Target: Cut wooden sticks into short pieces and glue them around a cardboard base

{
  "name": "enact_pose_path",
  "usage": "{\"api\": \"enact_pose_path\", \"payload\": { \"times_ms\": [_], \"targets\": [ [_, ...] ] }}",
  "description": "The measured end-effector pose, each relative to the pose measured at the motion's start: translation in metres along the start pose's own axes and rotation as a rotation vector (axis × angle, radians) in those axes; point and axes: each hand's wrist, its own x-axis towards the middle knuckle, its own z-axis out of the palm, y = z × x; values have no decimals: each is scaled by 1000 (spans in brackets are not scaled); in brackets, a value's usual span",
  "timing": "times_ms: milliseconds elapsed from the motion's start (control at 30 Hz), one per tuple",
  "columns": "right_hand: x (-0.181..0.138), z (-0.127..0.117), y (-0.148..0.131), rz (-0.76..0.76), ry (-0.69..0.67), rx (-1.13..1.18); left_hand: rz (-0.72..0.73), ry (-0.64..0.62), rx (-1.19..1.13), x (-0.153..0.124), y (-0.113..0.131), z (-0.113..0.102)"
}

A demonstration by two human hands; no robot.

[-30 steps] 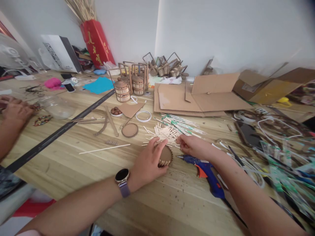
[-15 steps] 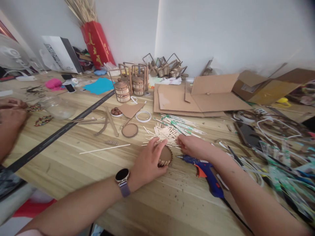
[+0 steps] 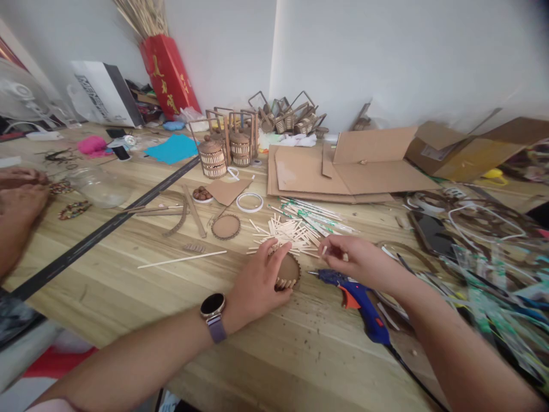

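My left hand (image 3: pixel 261 280), a watch on its wrist, grips a round cardboard base (image 3: pixel 288 268) by its side, thumb at the near edge and fingers over the far left. Short stick pieces stand in a row along the base's near rim. My right hand (image 3: pixel 347 254) is closed, pinching a short wooden stick (image 3: pixel 325 250) at the fingertips. Between and beyond both hands lies a loose pile of cut sticks (image 3: pixel 291 229). A blue hot glue gun (image 3: pixel 360 303) with an orange trigger rests on the table just below my right hand.
Another round cardboard base (image 3: pixel 226 226) and a long thin stick (image 3: pixel 182 260) lie to the left. Small lidded baskets (image 3: pixel 213 159) stand behind, beside flattened cardboard (image 3: pixel 313 169). Plastic wrappers and strips (image 3: pixel 480 292) clutter the right. Another person's hands (image 3: pixel 21 194) are at far left.
My right hand has lifted from the stick pile and moved slightly right with a short stick between its fingertips. My left hand stays in place on the round base.
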Motion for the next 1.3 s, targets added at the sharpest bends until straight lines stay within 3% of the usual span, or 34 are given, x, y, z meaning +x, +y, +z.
{"api": "enact_pose_path", "payload": {
  "times_ms": [167, 333, 533, 1300],
  "targets": [
    [-19, 18, -29, -29, -16, 188, 7, 2, -16, 0, 0, 0],
    [-19, 34, -41, -73, 20, 139, 26, 11, -32, 1, -1, 0],
    [-14, 42, -39, -188, 80, 73, 45, 0, -28, 2, -1, 0],
    [-12, 53, -32, -255, 134, 43, 100, -7, -33, 3, -3, -2]
  ]
}}
